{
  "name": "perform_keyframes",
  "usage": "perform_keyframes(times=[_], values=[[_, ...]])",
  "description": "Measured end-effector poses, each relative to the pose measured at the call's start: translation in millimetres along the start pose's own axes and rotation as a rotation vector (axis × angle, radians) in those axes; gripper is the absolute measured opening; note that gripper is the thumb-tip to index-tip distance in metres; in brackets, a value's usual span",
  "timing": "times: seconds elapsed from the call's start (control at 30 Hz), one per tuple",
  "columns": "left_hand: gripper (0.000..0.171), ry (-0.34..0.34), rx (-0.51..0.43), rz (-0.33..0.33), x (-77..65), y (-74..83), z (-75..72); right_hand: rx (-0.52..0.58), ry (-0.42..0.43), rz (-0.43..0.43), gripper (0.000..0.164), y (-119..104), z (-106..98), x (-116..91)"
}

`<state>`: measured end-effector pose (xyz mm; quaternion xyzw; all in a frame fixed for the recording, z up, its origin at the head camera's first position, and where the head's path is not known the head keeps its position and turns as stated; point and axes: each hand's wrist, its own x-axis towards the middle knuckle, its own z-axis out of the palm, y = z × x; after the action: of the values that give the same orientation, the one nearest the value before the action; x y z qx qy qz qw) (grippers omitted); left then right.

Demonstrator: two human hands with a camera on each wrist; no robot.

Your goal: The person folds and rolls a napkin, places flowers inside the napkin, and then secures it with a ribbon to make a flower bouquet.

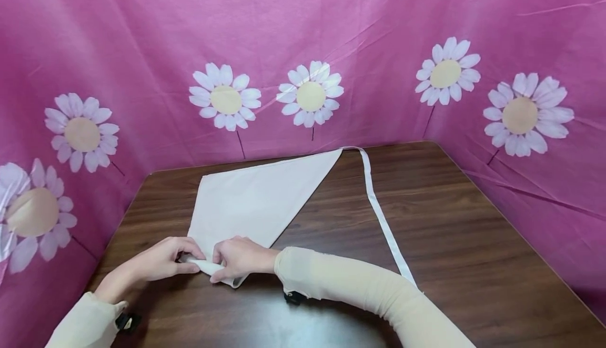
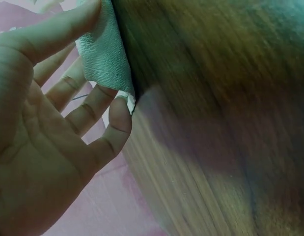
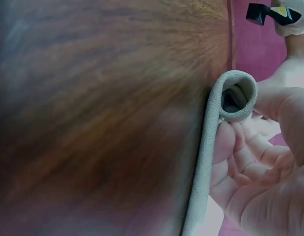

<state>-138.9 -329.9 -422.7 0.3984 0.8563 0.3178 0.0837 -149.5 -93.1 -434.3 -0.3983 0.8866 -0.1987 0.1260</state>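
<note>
A cream apron (image 1: 251, 195), folded flat, lies on the brown wooden table, a long white tie (image 1: 379, 211) trailing from its far right corner. Its near end is turned over into a small roll (image 1: 208, 267). At the left end of this roll, my left hand (image 1: 165, 257) pinches the fabric between thumb and fingers; the left wrist view shows the cloth edge (image 2: 110, 59) between them. My right hand (image 1: 243, 257) grips the roll's other end. From the right wrist, the roll's hollow end (image 3: 237, 76) shows, with thumb and fingertips against it.
The wooden table (image 1: 454, 222) reaches to a pink curtain (image 1: 303, 17) with large white daisies behind it and at both sides. The tie runs down the right half of the tabletop to my right sleeve (image 1: 360, 279). Black clips sit at both wrists.
</note>
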Motion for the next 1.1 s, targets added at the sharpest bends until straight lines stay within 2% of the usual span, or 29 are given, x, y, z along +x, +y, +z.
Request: perform_keyframes(times=[0.17, 0.37, 0.57, 0.7, 0.93, 1.0, 1.1], values=[[0.014, -0.023, -0.031, -0.038, -0.5, -0.9, -2.3, 0.07, -0.011, 0.028, 0.02, 3.8, -0.4, 3.5], [0.011, -0.052, -0.051, -0.131, 0.0, 1.7, -3.9, 0.339, -0.05, 0.062, 0.009, 12.9, -2.1, 2.6], [0.009, -0.043, -0.06, -0.2, 2.2, 3.2, -2.7, 0.462, -0.05, 0.096, 0.006, 16.7, -4.1, 0.1], [0.011, -0.041, -0.05, -0.226, 3.6, 3.3, -2.9, 0.459, -0.04, 0.103, 0.008, 16.7, -5.1, -0.8], [0.012, -0.054, -0.057, -0.261, 3.8, 4.7, -5.9, 0.232, -0.001, 0.003, 0.007, 21.1, -4.9, 0.3], [0.013, -0.033, -0.04, -0.233, 4.3, 5.5, -5.7, 0.203, 0.011, -0.002, 0.006, 22.3, -4.7, 1.3], [0.017, 0.037, 0.019, -0.135, 5.6, 5.7, -3.8, 0.202, 0.008, 0.017, 0.007, 22.3, -4.9, 2.6]])
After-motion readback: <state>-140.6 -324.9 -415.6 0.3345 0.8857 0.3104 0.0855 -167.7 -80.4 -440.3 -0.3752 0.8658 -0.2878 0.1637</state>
